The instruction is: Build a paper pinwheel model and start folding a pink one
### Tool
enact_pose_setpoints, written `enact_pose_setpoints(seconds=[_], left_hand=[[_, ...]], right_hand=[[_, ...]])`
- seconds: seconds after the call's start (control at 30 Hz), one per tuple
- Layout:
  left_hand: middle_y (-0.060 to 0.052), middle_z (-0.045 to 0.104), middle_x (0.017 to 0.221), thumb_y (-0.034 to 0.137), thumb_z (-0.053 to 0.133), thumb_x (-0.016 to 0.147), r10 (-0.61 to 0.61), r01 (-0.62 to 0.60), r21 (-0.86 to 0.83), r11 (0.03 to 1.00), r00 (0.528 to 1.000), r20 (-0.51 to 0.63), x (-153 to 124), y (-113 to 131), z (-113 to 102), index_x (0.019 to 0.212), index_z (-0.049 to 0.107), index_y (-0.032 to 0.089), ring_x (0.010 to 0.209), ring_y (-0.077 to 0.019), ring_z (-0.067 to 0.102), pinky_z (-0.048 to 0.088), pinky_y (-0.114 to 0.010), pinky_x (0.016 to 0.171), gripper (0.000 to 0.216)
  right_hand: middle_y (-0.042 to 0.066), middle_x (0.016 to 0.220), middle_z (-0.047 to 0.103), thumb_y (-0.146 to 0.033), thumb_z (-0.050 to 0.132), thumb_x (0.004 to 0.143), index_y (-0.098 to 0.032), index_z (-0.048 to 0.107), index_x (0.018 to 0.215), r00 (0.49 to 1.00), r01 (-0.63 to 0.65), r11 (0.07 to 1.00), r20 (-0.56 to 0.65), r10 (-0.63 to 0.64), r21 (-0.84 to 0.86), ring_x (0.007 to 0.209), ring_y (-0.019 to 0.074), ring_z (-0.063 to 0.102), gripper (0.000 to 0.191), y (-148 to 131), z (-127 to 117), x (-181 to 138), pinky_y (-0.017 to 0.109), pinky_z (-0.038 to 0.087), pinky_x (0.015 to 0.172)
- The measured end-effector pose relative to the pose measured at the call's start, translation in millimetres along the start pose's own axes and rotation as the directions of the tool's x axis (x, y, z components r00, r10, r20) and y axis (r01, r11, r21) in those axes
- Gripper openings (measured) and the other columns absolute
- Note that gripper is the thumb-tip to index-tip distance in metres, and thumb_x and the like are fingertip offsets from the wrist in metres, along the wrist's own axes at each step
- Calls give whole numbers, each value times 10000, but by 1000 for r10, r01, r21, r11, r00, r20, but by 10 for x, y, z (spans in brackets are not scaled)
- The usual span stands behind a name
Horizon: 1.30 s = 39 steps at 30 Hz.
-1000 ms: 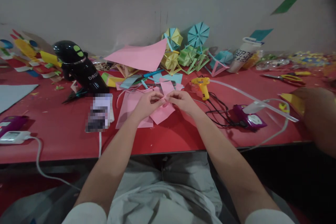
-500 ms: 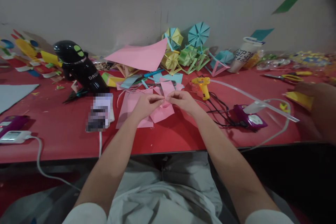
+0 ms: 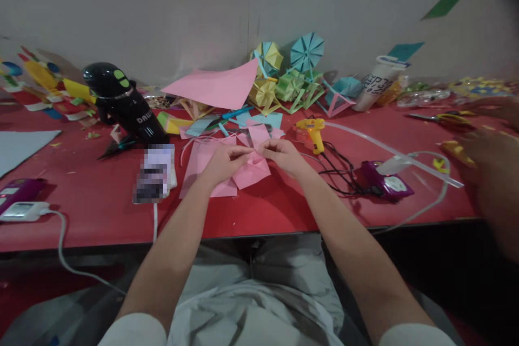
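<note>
Both hands meet over a pink folded paper piece [image 3: 252, 174] in the middle of the table. My left hand [image 3: 225, 162] pinches its upper part from the left. From the right, my right hand [image 3: 283, 154] pinches the same piece close to the left fingertips. Flat pink sheets [image 3: 197, 167] lie beneath and to the left. A pink strip [image 3: 259, 135] stands out beyond the fingers. The exact fold between the fingertips is hidden. To the right of my right hand rests a yellow glue gun [image 3: 314, 132].
Paper lanterns [image 3: 307, 54] lean along the wall under a large pink sheet [image 3: 214, 86]. A black bottle [image 3: 125, 102] and a phone [image 3: 154, 175] stand left. A purple power strip [image 3: 387, 181] with cables lies right. Another person's hands [image 3: 486, 157] are beside scissors [image 3: 440, 118] at far right.
My hands stay nearly in place, still pinching the pink paper. At far right, the other person's hand has moved, and a second hand now shows near the scissors.
</note>
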<state>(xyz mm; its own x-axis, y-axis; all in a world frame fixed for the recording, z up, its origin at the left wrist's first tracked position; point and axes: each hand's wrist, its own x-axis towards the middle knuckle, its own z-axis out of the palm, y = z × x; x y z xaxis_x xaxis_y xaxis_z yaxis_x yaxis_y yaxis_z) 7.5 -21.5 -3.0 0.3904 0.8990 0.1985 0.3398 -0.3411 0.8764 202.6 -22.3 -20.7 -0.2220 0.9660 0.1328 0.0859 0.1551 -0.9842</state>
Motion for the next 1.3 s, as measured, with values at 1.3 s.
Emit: enact_pose_setpoints(seconds=[1.3], left_hand=[[-72, 713, 738, 102, 630, 615, -337, 294, -583, 758, 941, 37, 102, -71, 44, 875, 781, 131, 761, -178, 670, 534, -336, 784, 302]], right_hand=[[88, 1027, 658, -359, 554, 910, -227, 658, 860, 917, 390, 837, 81, -390, -384, 1031, 215, 603, 176, 120, 65, 53, 408, 453, 951]])
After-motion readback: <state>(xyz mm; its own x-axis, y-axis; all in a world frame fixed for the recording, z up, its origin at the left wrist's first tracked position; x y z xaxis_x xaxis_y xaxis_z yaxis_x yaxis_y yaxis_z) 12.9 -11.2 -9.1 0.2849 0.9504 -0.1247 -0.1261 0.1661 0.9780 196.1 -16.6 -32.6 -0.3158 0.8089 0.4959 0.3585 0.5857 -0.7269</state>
